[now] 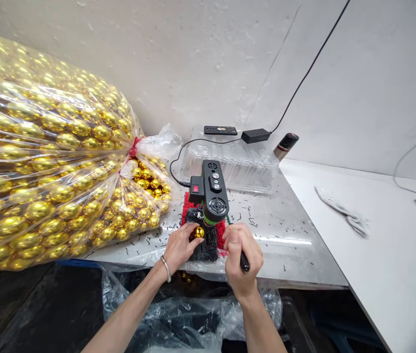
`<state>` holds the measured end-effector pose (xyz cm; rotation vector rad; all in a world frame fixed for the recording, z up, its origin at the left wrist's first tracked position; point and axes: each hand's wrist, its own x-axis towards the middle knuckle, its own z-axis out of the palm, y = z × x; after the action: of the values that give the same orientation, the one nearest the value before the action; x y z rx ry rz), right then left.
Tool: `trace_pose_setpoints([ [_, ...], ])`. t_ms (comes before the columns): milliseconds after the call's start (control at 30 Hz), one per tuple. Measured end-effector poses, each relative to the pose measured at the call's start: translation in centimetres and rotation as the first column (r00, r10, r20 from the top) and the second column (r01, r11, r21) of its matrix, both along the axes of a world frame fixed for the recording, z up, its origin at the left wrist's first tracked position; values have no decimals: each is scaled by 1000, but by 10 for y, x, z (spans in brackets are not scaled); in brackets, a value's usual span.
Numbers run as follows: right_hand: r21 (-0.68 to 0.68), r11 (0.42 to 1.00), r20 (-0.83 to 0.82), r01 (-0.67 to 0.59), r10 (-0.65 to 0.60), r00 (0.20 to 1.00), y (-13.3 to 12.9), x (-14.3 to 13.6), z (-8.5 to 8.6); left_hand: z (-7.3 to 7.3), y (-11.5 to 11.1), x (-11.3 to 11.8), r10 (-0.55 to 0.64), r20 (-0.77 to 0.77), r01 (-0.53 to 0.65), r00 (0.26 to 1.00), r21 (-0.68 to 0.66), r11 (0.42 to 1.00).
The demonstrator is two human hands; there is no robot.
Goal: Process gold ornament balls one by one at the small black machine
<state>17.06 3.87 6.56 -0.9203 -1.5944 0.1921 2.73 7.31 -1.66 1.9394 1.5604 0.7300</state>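
Between the thumb and fingers of my left hand is a small shiny gold ball, held just below the head of a small black bench machine. My right hand is wrapped round a lever with a black grip at the machine's right side. The machine has round vents, buttons and a red switch. Its dark base stands on a red mat. What lies directly under the machine's head is partly hidden.
Large clear bags of gold balls fill the left side. Behind the machine sit clear plastic trays, a power adapter with a cable, and a dark-capped can. A glove lies on the white table at right. Black scraps litter the worktop.
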Motion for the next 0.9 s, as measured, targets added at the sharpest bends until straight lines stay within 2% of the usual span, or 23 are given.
trace_pose_setpoints([
  [200, 16, 1000, 18, -9, 9, 1000, -1, 2, -4, -5, 0, 2, -35, -10, 35, 999, -6, 999],
  [367, 35, 999, 95, -7, 4, 996, -3, 6, -12, -3, 8, 1, -55, -32, 53, 998, -63, 997],
  [567, 72, 997, 148, -37, 26, 989, -4, 11, -41, 5, 15, -2, -130, -70, 121, 989, -120, 985],
  [700, 117, 993, 202, -10, -14, 979, -1, 12, -63, 8, 14, -2, -126, -82, 113, 989, -147, 983],
  [900, 190, 981, 121, 26, -49, 991, 6, 10, -87, 7, 14, -2, -112, -58, 102, 992, -153, 983],
])
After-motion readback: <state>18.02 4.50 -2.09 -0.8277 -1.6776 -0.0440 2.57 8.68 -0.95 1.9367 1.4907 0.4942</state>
